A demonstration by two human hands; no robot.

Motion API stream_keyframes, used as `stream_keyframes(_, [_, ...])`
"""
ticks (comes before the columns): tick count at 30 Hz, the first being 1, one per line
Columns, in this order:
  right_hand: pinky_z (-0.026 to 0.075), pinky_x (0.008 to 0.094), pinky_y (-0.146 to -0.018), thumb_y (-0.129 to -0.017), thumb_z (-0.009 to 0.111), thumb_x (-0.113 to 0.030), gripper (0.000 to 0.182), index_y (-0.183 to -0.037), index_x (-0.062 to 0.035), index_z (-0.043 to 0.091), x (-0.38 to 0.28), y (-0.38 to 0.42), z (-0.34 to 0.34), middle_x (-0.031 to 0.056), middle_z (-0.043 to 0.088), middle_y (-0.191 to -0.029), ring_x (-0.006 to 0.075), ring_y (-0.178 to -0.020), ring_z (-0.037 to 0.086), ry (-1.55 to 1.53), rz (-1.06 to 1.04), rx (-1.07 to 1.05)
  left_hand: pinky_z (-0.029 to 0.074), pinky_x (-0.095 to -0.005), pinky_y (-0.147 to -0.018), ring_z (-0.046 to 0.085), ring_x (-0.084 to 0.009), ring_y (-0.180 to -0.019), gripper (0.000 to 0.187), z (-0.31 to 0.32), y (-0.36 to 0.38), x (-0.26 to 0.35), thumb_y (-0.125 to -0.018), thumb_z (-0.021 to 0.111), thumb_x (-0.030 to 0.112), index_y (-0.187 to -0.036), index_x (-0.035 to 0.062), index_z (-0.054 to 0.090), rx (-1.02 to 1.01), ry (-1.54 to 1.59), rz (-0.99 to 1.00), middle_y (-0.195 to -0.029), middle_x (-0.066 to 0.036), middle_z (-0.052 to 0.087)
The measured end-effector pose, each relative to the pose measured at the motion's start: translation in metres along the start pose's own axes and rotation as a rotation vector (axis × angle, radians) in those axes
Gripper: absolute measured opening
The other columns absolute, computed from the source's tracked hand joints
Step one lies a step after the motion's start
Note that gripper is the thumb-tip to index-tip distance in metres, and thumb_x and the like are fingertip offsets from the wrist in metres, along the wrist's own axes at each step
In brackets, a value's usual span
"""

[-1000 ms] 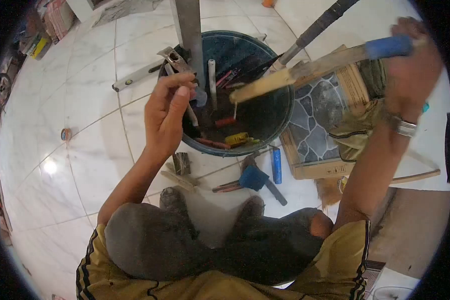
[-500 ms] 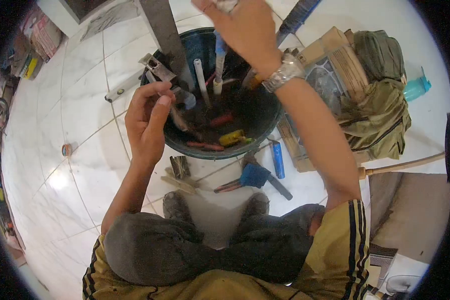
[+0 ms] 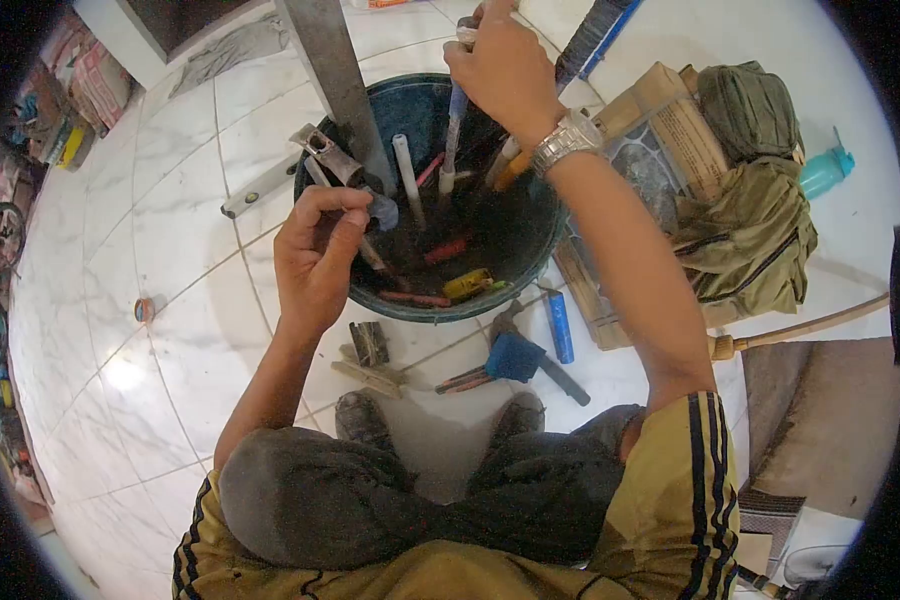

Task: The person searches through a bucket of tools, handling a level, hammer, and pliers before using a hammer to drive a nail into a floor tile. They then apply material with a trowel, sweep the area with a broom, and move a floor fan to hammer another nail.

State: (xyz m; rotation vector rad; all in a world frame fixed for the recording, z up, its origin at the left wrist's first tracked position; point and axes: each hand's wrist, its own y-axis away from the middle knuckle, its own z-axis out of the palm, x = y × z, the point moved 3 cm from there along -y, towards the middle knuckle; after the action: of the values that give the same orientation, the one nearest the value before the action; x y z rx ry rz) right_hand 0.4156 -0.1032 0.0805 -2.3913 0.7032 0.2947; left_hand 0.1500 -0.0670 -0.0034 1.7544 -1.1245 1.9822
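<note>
My right hand (image 3: pixel 508 75) is raised over the far side of a dark tub (image 3: pixel 410 312), its fingers wrapped round the upper part of a blue-and-white shaft (image 3: pixel 454 130). That shaft stands in the tub. My left hand (image 3: pixel 315 255) hovers at the tub's left rim, thumb and fingers pinched together; anything between them is too small to make out. Beside its fingertips are a worn metal tool end (image 3: pixel 328 152) and a grey-blue lump (image 3: pixel 383 212). Inside the tub are a white tube (image 3: pixel 407 170), a yellow-handled piece (image 3: pixel 467 284) and red pieces.
A wide grey bar (image 3: pixel 332 75) leans up out of the tub, near a spirit level (image 3: pixel 260 190). On the floor lie a blue cylinder (image 3: pixel 560 328), a tool with a blue block (image 3: pixel 515 358) and wood scraps (image 3: pixel 370 378). Cardboard (image 3: pixel 692 135) and an olive bag (image 3: pixel 755 235) lie right.
The view has shifted slightly. My right hand has come a little lower and is sharper, with more of the shaft's top showing. My left hand stays pinched at the rim.
</note>
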Motion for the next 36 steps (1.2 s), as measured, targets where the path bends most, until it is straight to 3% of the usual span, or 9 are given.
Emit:
stream_keyframes(4, [0.059, 0.053, -0.079, -0.09, 0.066, -0.035, 0.043, -0.112, 0.0009, 0.059, 0.015, -0.005, 0.008, 0.0241, 0.073, -0.092, 0.0416, -0.087, 0.073, 0.061, -0.107, 0.024, 0.044, -0.0225, -0.084, 0.057, -0.007, -0.092, 0.011, -0.001, 0.0, 0.001, -0.101, 0.061, 0.002, -0.11, 0.0014, 0.067, -0.029, -0.01, -0.003, -0.101, 0.0, 0.062])
stream_keyframes(15, [0.058, 0.0543, -0.076, -0.096, 0.064, -0.043, 0.044, -0.116, -0.0035, 0.06, 0.009, -0.005, -0.006, 0.0228, 0.074, -0.094, 0.0419, -0.088, 0.073, 0.147, -0.148, -0.106, 0.051, -0.0263, -0.086, 0.063, -0.0109, -0.091, 0.018, -0.042, -0.063, 0.027, -0.096, 0.065, 0.004, -0.113, 0.0006, 0.068, 0.074, -0.216, 0.055, -0.101, -0.003, 0.068])
stream_keyframes(19, [0.06, 0.0507, -0.077, -0.088, 0.071, -0.033, 0.044, -0.114, 0.002, 0.063, -0.006, -0.003, -0.018, 0.0234, 0.074, -0.095, 0.0406, -0.089, 0.074, 0.117, -0.244, -0.136, 0.053, -0.0283, -0.084, 0.066, -0.0121, -0.087, 0.018, -0.028, -0.137, 0.086, -0.096, 0.065, 0.01, -0.11, 0.0027, 0.072, -0.028, -0.553, 0.554, -0.093, -0.007, 0.072])
stream_keyframes(21, [0.06, 0.0508, -0.078, -0.084, 0.073, -0.033, 0.043, -0.111, 0.0005, 0.066, -0.02, -0.001, -0.029, 0.0222, 0.074, -0.096, 0.0411, -0.089, 0.073, 0.069, -0.31, -0.046, 0.055, -0.0301, -0.091, 0.068, -0.0204, -0.1, 0.034, -0.003, -0.164, 0.102, -0.097, 0.067, 0.01, -0.131, 0.007, 0.064, -0.258, -0.784, 0.623, -0.114, -0.01, 0.068])
stream_keyframes(23, [0.06, 0.0508, -0.079, -0.081, 0.075, -0.033, 0.042, -0.109, -0.0011, 0.068, -0.025, 0.0, -0.028, 0.0215, 0.074, -0.097, 0.0415, -0.089, 0.073, 0.015, -0.363, -0.027, 0.058, -0.0375, -0.076, 0.071, -0.0226, -0.086, 0.037, 0.043, -0.166, 0.122, -0.093, 0.062, 0.005, -0.131, 0.0023, 0.063, -0.516, -0.7, 0.645, -0.109, -0.016, 0.072])
stream_keyframes(25, [0.06, 0.0507, -0.08, -0.079, 0.076, -0.032, 0.042, -0.109, -0.003, 0.069, -0.023, -0.008, -0.022, 0.0214, 0.074, -0.101, 0.042, -0.09, 0.073, -0.044, -0.407, -0.059, 0.058, -0.0386, -0.074, 0.071, -0.0236, -0.082, 0.04, 0.064, -0.159, 0.122, -0.094, 0.062, 0.006, -0.134, 0.0006, 0.06, -0.295, -0.799, 0.908, -0.101, -0.017, 0.072])
stream_keyframes(30, [0.057, 0.0511, -0.09, -0.079, 0.071, -0.023, 0.04, -0.116, -0.0079, 0.068, 0.01, -0.004, -0.01, 0.0232, 0.072, -0.108, 0.0395, -0.103, 0.07, -0.107, -0.245, -0.232, 0.055, -0.0422, -0.098, 0.064, -0.0334, -0.117, 0.094, 0.059, -0.159, 0.011, -0.084, 0.079, 0.008, -0.16, 0.0229, 0.027, -0.359, -0.673, 0.518, -0.147, -0.018, 0.048])
stream_keyframes(33, [0.054, 0.0417, -0.082, -0.085, 0.073, -0.022, 0.035, -0.115, -0.0045, 0.068, 0.022, -0.009, -0.003, 0.0187, 0.074, -0.093, 0.033, -0.09, 0.072, -0.273, -0.466, -0.157, 0.055, -0.0464, -0.098, 0.063, -0.0351, -0.118, 0.094, 0.058, -0.149, -0.004, -0.083, 0.079, 0.005, -0.16, 0.0231, 0.028, -0.402, -0.487, 0.092, -0.147, -0.021, 0.049])
stream_keyframes(36, [0.054, 0.0386, -0.083, -0.085, 0.073, -0.02, 0.037, -0.118, -0.0047, 0.067, 0.02, -0.014, 0.007, 0.0165, 0.074, -0.093, 0.0283, -0.089, 0.072, -0.284, -0.464, -0.181, 0.055, -0.0432, -0.092, 0.07, -0.0318, -0.107, 0.082, 0.049, -0.159, -0.024, -0.086, 0.077, 0.011, -0.156, 0.0175, 0.034, -0.413, -0.483, 0.004, -0.119, -0.021, 0.067])
